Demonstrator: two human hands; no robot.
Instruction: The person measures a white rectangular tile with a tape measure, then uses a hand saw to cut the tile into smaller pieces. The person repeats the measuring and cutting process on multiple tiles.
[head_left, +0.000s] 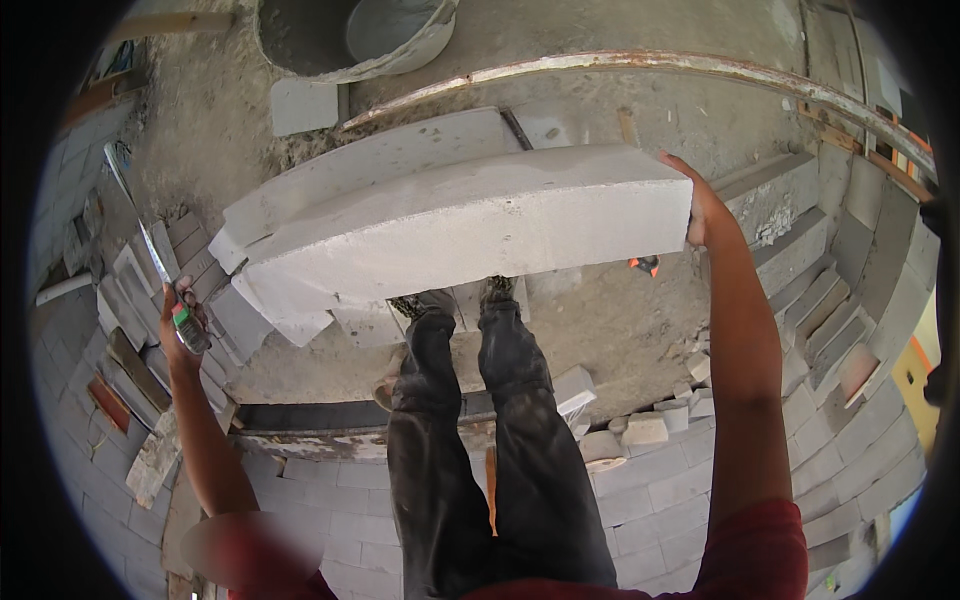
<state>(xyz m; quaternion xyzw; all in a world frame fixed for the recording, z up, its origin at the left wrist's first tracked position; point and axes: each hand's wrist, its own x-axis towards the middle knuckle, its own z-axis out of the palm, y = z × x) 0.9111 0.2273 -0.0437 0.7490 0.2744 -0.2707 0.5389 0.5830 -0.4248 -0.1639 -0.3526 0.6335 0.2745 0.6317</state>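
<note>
A long pale grey concrete block lies crosswise in front of my feet. My right hand grips its right end, with the thumb and fingers bent around the edge. Off the block's left end, my left hand is closed round a tape measure with a green and red patch on its case. The shiny tape blade sticks out, slanting up and away to the left. Behind the long block lies another grey block, partly covered by it. An orange and black handle shows just below the block's right part.
A large mortar-crusted tub stands at the far side, near a small grey block. A rusty white metal bar crosses the floor beyond. Stacked blocks line the right, and broken pieces lie by my right leg.
</note>
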